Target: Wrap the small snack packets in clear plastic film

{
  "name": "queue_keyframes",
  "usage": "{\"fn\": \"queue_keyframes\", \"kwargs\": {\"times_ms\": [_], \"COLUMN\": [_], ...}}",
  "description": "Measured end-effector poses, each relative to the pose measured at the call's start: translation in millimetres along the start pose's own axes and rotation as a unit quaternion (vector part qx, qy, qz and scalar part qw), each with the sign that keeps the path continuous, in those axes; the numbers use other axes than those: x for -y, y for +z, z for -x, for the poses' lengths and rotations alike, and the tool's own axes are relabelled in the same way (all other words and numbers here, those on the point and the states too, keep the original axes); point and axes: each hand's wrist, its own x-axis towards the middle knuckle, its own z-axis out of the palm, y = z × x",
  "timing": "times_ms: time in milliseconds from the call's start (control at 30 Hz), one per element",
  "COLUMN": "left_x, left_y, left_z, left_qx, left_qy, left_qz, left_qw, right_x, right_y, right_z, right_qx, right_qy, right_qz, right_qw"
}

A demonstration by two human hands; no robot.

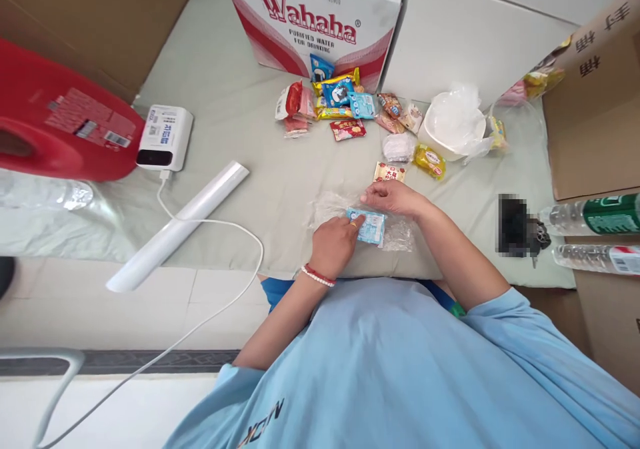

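Observation:
A small light blue snack packet (371,228) lies over a crinkled clear plastic bag (400,234) on the cloth close to my body. My left hand (336,244) holds the packet by its left side, an outstretched finger across its top. Just above and right of the packet is my right hand (395,198). Its fingers are loosely bent and slightly apart, with nothing visible in them. Beyond the right hand lies a cream and red packet (389,172), partly covered by the hand.
Assorted wrapped snacks (340,94) are heaped before a Wahaha carton (320,22). A white bowl (453,129) with plastic in it stands right of them. On the left are a rolled white sheet (180,226), a cable (250,236), a white device (165,137) and a red jug (65,116). Bottles (613,214) lie right.

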Motion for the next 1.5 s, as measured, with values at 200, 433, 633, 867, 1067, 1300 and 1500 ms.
{"fn": "queue_keyframes", "kwargs": {"times_ms": [200,433,633,867,1067,1300,1500], "left_x": [4.2,28.9,61.6,79.9,70.0,66.9,15.5], "left_y": [-1.8,0.2,-10.2,-15.8,-21.5,-32.2,-24.6], "left_z": [-0.3,-0.2,15.5,1.5,-20.7,10.2,12.9], "left_qx": [-0.018,-0.046,-0.028,-0.274,-0.075,-0.031,-0.119], "left_qy": [0.028,0.069,-0.005,-0.21,-0.128,-0.163,-0.134], "left_qz": [-0.006,0.164,0.453,0.456,0.314,0.324,0.457], "left_qw": [0.999,0.983,0.891,0.82,0.938,0.931,0.871], "right_x": [5.1,-26.2,-47.4,-59.6,-53.3,-43.7,-34.3], "right_y": [24.1,96.0,106.4,105.1,102.9,84.7,77.9], "right_z": [18.6,62.5,56.4,55.1,56.4,62.6,65.5], "right_qx": [-0.125,-0.249,-0.246,-0.211,-0.218,-0.195,-0.131], "right_qy": [-0.166,-0.267,-0.324,-0.359,-0.347,-0.362,-0.36], "right_qz": [0.08,0.279,0.349,0.373,0.31,0.163,0.203], "right_qw": [0.975,0.888,0.844,0.829,0.858,0.897,0.901]}}
